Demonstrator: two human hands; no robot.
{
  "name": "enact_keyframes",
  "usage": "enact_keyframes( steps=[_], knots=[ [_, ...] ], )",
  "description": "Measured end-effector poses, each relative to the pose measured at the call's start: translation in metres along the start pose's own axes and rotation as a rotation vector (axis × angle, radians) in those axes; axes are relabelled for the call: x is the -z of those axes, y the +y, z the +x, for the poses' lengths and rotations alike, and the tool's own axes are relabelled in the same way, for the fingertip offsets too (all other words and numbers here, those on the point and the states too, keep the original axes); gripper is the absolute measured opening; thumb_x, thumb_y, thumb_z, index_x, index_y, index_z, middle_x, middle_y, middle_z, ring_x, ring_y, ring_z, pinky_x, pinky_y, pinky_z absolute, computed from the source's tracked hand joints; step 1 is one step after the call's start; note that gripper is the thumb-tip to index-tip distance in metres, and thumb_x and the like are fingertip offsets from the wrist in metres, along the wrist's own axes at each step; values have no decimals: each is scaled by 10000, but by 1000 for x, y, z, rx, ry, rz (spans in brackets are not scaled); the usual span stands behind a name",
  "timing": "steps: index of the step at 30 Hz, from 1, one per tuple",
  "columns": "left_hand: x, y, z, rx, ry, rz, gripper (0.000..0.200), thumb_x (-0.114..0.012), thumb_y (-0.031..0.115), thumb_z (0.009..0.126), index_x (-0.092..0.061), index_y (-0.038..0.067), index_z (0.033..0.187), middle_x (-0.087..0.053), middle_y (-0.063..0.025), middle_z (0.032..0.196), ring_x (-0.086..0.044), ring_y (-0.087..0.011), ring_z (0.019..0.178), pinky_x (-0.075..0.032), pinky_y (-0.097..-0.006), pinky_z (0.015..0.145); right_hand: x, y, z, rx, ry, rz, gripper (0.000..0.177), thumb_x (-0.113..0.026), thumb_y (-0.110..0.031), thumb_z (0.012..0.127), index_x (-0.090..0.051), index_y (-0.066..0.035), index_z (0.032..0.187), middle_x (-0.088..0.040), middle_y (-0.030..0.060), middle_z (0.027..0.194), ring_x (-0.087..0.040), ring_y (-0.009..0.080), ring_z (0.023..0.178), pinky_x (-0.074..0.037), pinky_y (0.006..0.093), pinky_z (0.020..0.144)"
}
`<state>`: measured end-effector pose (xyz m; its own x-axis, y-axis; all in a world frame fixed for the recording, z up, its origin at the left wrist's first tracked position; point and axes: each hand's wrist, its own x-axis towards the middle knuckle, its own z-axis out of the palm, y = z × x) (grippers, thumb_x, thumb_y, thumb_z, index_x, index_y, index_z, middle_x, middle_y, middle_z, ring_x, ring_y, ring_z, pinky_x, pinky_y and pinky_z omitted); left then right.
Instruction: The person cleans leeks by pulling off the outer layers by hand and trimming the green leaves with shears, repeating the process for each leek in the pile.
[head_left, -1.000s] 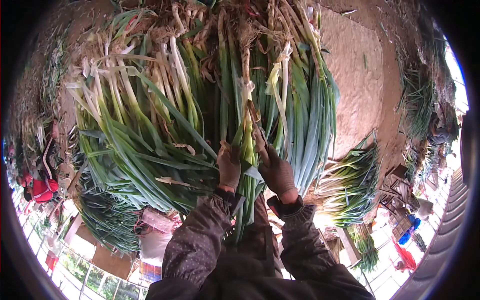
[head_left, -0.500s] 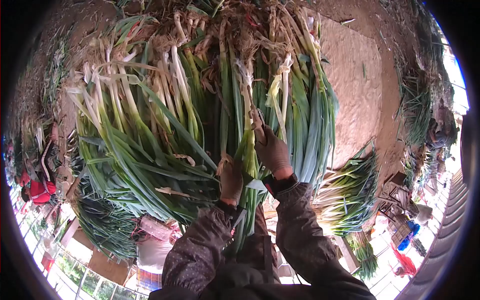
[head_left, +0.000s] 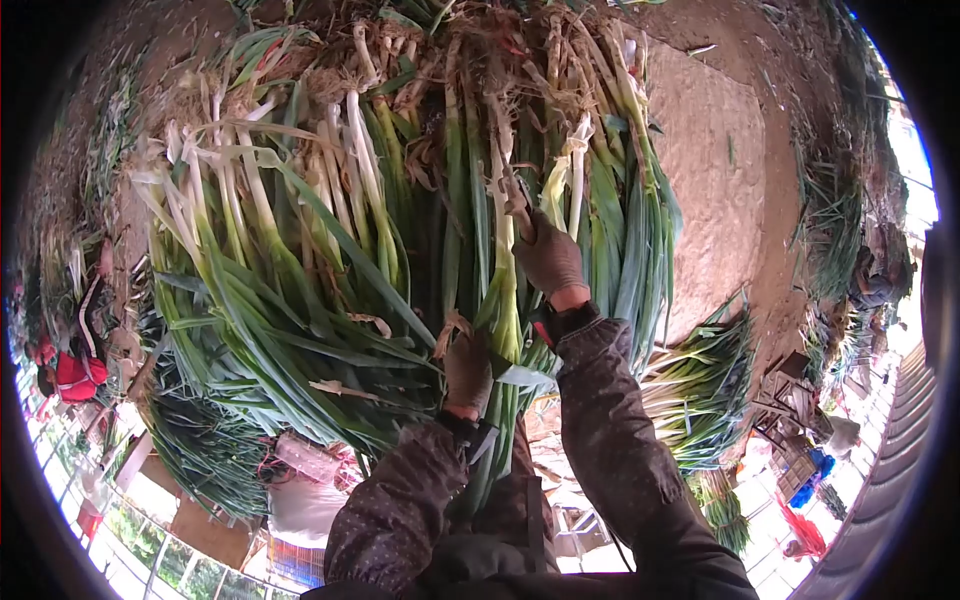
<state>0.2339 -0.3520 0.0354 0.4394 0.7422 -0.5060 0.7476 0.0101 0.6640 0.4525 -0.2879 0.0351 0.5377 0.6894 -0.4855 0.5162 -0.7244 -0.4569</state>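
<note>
My gloved left hand (head_left: 467, 375) is closed around the green leaves of a large green onion (head_left: 505, 325), whose pale stem points away from me with its roots at the far end. In my gloved right hand (head_left: 550, 258) is a slim brown-handled knife (head_left: 521, 207), lying close along that stem. Its blade is too small and blurred to make out well. Beneath and around both hands spreads a thick layer of other green onions (head_left: 270, 290), roots away from me and leaves toward me.
A bare tan board (head_left: 705, 180) lies right of the pile. Further right is a stack of green onions (head_left: 700, 390), with a darker bundle (head_left: 205, 455) at lower left. A white sack (head_left: 300, 510) stands near it. Someone in dark clothes (head_left: 875, 280) is at the far right.
My right hand and the knife have shifted slightly right and toward the far end of the stem. My left hand keeps its grip on the leaves, barely moved.
</note>
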Motion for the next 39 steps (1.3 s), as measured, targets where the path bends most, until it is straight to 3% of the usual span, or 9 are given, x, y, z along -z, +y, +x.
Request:
enact_keyframes(
  steps=[3, 9, 14, 17, 22, 27, 30, 32, 39],
  knots=[
    [9, 13, 3, 278, -22, -470, 238, -548, 40, 957, -547, -79, 1162, -598, -268, 1083, -591, -383, 1026, -471, -439, 917, 2, 11, -23, -48, -32, -46, 523, -615, -359, 886, -562, -161, 1367, -717, 268, 913, -687, 484, 880, -539, 589, 779],
    [12, 22, 0, 297, -7, -436, 223, -592, 57, 949, -550, -67, 1130, -596, -215, 1023, -573, -347, 974, -454, -436, 894, 4, 21, -101, -69, -79, -97, 588, -637, -405, 901, -525, -175, 1430, -712, 269, 899, -682, 498, 835, -536, 590, 733],
    [-8, 8, -2, 305, 29, -447, 258, -613, 40, 937, -575, -56, 1173, -607, -204, 1057, -595, -336, 1023, -465, -411, 899, 4, 15, -60, -137, -50, -57, 596, -636, -460, 896, -537, -173, 1408, -718, 273, 938, -687, 494, 840, -539, 588, 743],
    [-15, -2, -3, 288, 5, -439, 304, -616, 47, 943, -571, -46, 1229, -616, -191, 1082, -603, -322, 1056, -473, -397, 903, -3, 23, -14, -34, -8, -46, 509, -543, -487, 976, -569, -160, 1366, -718, 271, 980, -684, 489, 888, -533, 592, 787],
    [-10, 7, -2, 225, 97, -603, 250, -586, 182, 964, -625, -48, 1055, -692, -187, 904, -672, -301, 849, -501, -405, 767, 7, 20, 18, -2, -20, -73, 477, -550, -452, 963, -590, -162, 1339, -729, 239, 1007, -685, 474, 928, -534, 589, 820],
    [-18, 4, 1, 512, -66, -896, 187, -598, 133, 950, -634, -30, 1035, -672, -104, 887, -622, -188, 795, -495, -370, 717, 9, 60, -20, 277, 32, -157, 463, -635, -314, 903, -598, -138, 1330, -726, 239, 1016, -678, 477, 943, -552, 557, 813],
    [-32, -3, 2, 552, -97, -983, 133, -569, 130, 960, -639, 28, 1011, -602, -62, 790, -607, -252, 719, -494, -416, 708, 20, 70, -86, 33, -111, 89, 563, -666, -238, 864, -557, -134, 1407, -706, 256, 1037, -672, 479, 959, -552, 524, 791],
    [-63, -40, 1, 376, -163, -740, 247, -596, 194, 959, -638, -37, 1038, -644, -71, 831, -612, -188, 743, -489, -379, 672, 30, 70, -125, -33, -167, 108, 621, -661, -213, 850, -533, -139, 1453, -694, 277, 1037, -668, 482, 984, -546, 499, 785],
    [-73, -43, 6, 537, -361, -667, 399, -605, 269, 983, -582, -72, 1187, -678, -145, 960, -627, -198, 830, -504, -380, 736, 48, 70, -208, -223, -263, 178, 632, -686, -231, 864, -510, -92, 1455, -688, 289, 1115, -663, 483, 1035, -552, 500, 847]
  ],
)
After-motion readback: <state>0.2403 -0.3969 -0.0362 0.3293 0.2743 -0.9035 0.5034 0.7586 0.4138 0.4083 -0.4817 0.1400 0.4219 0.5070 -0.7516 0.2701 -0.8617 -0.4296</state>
